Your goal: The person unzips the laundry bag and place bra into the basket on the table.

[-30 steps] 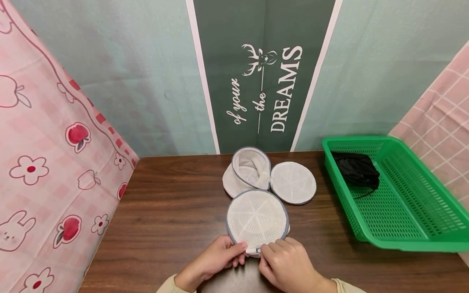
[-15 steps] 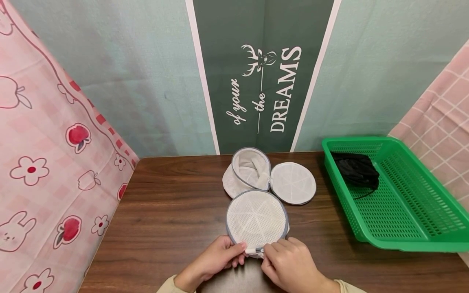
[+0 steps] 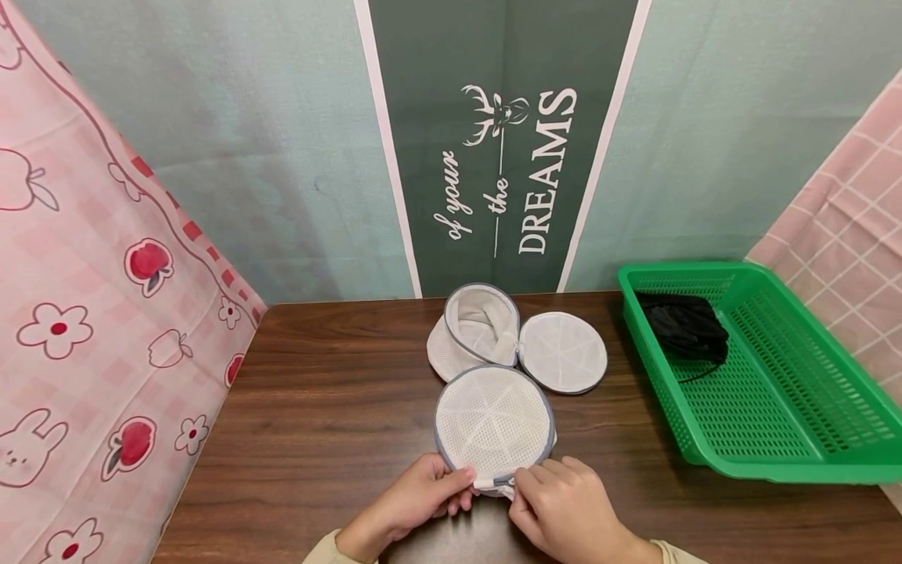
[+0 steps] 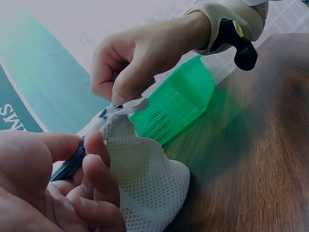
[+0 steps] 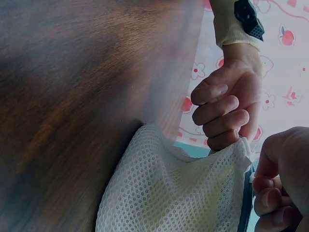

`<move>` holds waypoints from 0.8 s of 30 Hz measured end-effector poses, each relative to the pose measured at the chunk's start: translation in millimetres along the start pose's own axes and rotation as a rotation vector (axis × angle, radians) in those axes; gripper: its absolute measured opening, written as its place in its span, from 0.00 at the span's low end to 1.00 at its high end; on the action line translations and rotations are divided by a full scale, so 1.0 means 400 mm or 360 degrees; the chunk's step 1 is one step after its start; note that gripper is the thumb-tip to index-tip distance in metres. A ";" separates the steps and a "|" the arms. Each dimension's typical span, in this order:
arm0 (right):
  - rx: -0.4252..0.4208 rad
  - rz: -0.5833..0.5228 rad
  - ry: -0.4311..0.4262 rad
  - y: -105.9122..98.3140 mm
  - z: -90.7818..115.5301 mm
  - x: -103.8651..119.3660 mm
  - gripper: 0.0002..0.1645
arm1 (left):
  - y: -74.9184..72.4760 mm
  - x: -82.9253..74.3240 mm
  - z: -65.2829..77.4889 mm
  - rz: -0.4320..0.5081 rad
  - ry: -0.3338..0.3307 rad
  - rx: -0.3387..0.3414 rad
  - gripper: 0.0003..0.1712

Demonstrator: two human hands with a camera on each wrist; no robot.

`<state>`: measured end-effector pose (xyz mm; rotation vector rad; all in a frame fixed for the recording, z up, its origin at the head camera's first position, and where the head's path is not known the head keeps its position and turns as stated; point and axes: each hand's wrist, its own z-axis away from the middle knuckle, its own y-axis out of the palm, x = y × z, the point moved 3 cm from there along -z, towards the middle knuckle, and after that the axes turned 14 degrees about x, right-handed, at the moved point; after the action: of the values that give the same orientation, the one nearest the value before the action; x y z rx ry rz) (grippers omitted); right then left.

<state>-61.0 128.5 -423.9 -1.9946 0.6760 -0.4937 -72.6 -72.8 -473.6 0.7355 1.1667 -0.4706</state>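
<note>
A round white mesh laundry bag (image 3: 493, 419) with a grey zippered rim stands at the table's near side. My left hand (image 3: 428, 492) pinches its rim at the front, thumb on top, beside a white tab. To the right, my right hand (image 3: 562, 501) pinches the zipper pull, which the fingers mostly hide. In the left wrist view, a short stretch of dark zipper (image 4: 70, 162) shows between the left thumb and fingers. The right wrist view shows the mesh side wall (image 5: 164, 188) hanging under both hands.
Behind the bag stands another mesh bag (image 3: 451, 356) with its lid (image 3: 564, 352) folded out to the right. A green plastic basket (image 3: 775, 407) at the right holds a black bundle (image 3: 683, 327) with a cord. Patterned cloths hang around the brown wooden table (image 3: 317, 407).
My right hand has slid a little to the right along the bag's front rim, and more grey zipper shows between the hands. The left hand has stayed in place.
</note>
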 end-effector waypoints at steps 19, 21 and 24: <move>0.0078 0.0025 0.0171 -0.009 0.025 -0.040 0.11 | -0.005 0.004 0.002 0.0042 0.0008 0.0022 0.29; 0.0082 0.0030 0.0177 -0.011 0.024 -0.042 0.11 | -0.005 0.004 0.002 0.0047 0.0008 0.0021 0.29; 0.0076 0.0049 0.0179 -0.013 0.024 -0.045 0.11 | -0.005 0.004 0.003 0.0050 0.0009 0.0021 0.29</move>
<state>-68.0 148.5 -425.1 -1.9197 0.7561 -0.6021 -72.6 -75.0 -475.6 0.7657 1.1566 -0.4505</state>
